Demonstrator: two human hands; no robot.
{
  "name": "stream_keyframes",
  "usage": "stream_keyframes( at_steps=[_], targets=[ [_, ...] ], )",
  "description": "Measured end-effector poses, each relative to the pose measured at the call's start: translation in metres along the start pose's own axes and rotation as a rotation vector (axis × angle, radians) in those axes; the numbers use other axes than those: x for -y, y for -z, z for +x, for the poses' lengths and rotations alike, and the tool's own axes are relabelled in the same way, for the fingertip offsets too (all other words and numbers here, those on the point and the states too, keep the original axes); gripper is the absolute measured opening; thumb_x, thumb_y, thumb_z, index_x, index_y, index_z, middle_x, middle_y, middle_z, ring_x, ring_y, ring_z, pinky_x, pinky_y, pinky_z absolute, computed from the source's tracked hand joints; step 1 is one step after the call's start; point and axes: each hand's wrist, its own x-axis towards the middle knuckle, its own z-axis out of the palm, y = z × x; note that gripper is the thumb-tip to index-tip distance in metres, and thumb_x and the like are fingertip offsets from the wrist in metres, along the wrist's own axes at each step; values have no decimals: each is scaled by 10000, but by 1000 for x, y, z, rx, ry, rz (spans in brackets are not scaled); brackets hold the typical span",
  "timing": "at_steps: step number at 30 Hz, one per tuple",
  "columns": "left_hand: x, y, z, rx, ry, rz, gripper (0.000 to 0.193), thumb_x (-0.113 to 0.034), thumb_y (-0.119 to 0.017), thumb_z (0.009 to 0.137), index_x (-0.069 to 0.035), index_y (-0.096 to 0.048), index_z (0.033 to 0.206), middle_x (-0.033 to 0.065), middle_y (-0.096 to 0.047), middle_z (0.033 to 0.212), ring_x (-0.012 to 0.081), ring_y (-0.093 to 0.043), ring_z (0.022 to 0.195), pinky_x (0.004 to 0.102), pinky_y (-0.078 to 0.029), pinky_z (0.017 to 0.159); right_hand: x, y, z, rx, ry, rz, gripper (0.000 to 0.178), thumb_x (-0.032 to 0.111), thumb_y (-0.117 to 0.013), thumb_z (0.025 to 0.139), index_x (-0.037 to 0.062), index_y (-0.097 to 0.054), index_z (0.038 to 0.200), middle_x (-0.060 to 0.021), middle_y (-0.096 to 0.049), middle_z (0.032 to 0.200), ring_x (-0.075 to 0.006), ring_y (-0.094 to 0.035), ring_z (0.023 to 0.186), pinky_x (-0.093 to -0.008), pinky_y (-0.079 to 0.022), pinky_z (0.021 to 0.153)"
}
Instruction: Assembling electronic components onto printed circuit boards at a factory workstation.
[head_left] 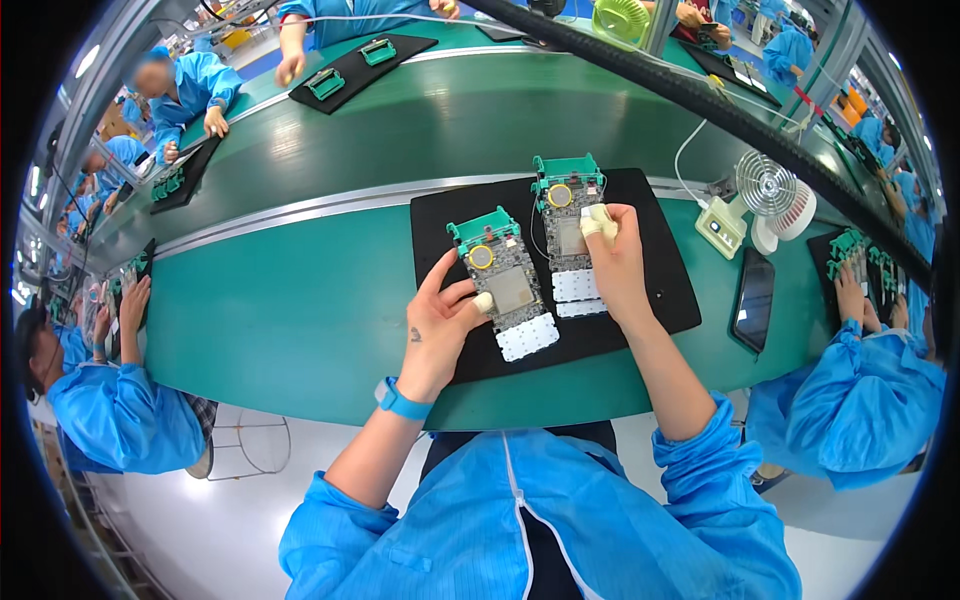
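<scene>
Two circuit boards lie side by side on a black mat (pixel 620 330). Each has a green plastic frame at its far end, a round gold-coloured part, a metal shield and a white perforated section at its near end. My left hand (pixel 437 325) grips the left circuit board (pixel 509 288) by its side edges, the thumb in a pale finger cot across its face. Over the right circuit board (pixel 570 245), my right hand (pixel 618 250) is closed in a pinch, with pale cots on its fingertips. Whatever is between those fingertips is hidden. A thin white wire loops between the boards.
A small fan (pixel 768 190) and a white device with a cable (pixel 722 226) stand to the right of the mat. A black phone (pixel 753 300) lies nearby on the green table (pixel 270 310). A dark bar (pixel 720 105) crosses overhead. Co-workers in blue sit on both sides and opposite.
</scene>
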Motion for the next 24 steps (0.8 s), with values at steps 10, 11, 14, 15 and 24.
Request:
stream_keyframes(
  at_steps=[10,11,14,15,24],
  targets=[
    [8,-62,48,136,-23,-56,660,109,-549,813,-4,-268,1398,202,-605,1112,230,-626,943,337,-550,752,6,81,12,-174,-230,124,274,93,-478,893,36,-410,1152,-51,-545,1018,-112,-535,870,-255,-438,798],
    [14,-63,50,135,-43,24,651,94,-556,818,0,-271,1396,199,-609,1105,223,-627,938,331,-549,748,8,83,10,-176,-230,120,274,93,-478,893,36,-410,1152,-51,-545,1018,-112,-535,870,-255,-438,798],
    [27,-56,51,69,-87,217,618,34,-567,847,13,-273,1391,188,-633,1047,199,-634,914,308,-543,756,17,81,3,-197,-115,26,268,95,-475,897,50,-405,1152,-46,-530,1030,-104,-508,909,-247,-421,797],
    [28,-50,46,27,-115,295,603,16,-562,863,16,-271,1391,190,-638,1031,198,-636,907,303,-541,763,18,77,-2,-161,-112,184,251,104,-480,907,53,-402,1141,-42,-534,1006,-104,-520,886,-248,-435,782],
    [20,-33,-15,-202,-246,306,616,-20,-499,918,-48,-183,1447,80,-616,899,96,-570,774,219,-474,711,23,-27,-38,418,-11,52,263,38,-510,864,2,-404,1102,-116,-477,1038,-180,-498,962,-295,-438,791]
  ],
)
